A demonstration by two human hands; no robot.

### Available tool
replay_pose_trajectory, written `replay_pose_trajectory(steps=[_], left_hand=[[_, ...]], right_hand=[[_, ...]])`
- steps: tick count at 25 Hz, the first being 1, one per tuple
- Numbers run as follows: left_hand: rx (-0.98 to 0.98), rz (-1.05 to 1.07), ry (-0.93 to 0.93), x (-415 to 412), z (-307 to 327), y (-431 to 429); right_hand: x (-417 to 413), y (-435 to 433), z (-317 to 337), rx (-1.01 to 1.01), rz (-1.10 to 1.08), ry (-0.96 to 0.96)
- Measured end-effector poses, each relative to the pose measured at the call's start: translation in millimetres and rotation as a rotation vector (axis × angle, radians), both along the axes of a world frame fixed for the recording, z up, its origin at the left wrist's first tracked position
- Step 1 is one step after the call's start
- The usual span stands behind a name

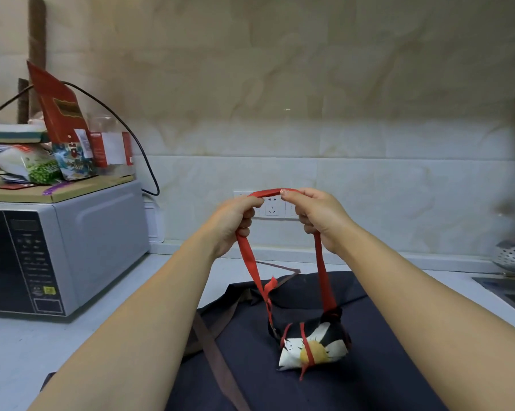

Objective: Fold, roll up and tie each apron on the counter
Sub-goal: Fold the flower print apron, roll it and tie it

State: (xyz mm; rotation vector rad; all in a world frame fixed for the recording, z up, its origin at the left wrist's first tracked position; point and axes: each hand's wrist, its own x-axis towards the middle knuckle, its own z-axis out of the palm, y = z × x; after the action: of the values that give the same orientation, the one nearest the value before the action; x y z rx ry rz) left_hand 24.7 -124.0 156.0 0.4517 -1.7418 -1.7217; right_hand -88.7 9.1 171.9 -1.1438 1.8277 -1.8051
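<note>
From the head camera, both hands are held up over the middle of the counter. The left hand (235, 223) and the right hand (318, 218) each pinch the long red cloth strap (271, 192) between thumb and fingers, with the other fingers curled around it. The strap makes a loop. It runs across the top between the two hands and hangs down on both sides to the small rolled black apron with a white and yellow flower (312, 342). Thin red string is wound around this roll.

The roll lies on a flat dark blue cloth apron (383, 366), which is spread over the pale grey counter (27, 345). A brown strap (217, 351) trails off the blue apron's left edge.

A silver microwave oven (72, 247) stands at the left, well apart from the hands. The corner of a steel sink (511, 292) shows at the right edge. Bare counter lies between the microwave and the blue apron.
</note>
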Motion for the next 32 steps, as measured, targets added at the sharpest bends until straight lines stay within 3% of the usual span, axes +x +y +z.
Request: replay_pose_trajectory(steps=[7,12,17,23,28,32], left_hand=[[0.093,0.000,0.088,-0.7,38.5,-43.6],[0.111,0.078,0.048,41.4,84.2,-80.7],[0.136,0.139,0.028,120.2,153.9,-124.5],[0.146,0.152,0.054,250.5,222.2,-178.8],[0.190,0.217,0.129,355.3,252.6,-213.3],[0.199,0.397,0.146,425.2,258.6,-222.0]], right_hand=[[-0.4,-54.4,24.1,-0.012,0.013,-0.057],[30.9,-102.6,68.2,0.022,0.097,-0.090],[99.2,-164.9,142.6,0.058,0.193,-0.095],[213.7,-237.7,214.5,-0.043,0.370,-0.101],[306.0,-297.4,237.6,-0.057,0.575,-0.120],[368.5,-332.3,242.7,-0.028,0.774,-0.129]])
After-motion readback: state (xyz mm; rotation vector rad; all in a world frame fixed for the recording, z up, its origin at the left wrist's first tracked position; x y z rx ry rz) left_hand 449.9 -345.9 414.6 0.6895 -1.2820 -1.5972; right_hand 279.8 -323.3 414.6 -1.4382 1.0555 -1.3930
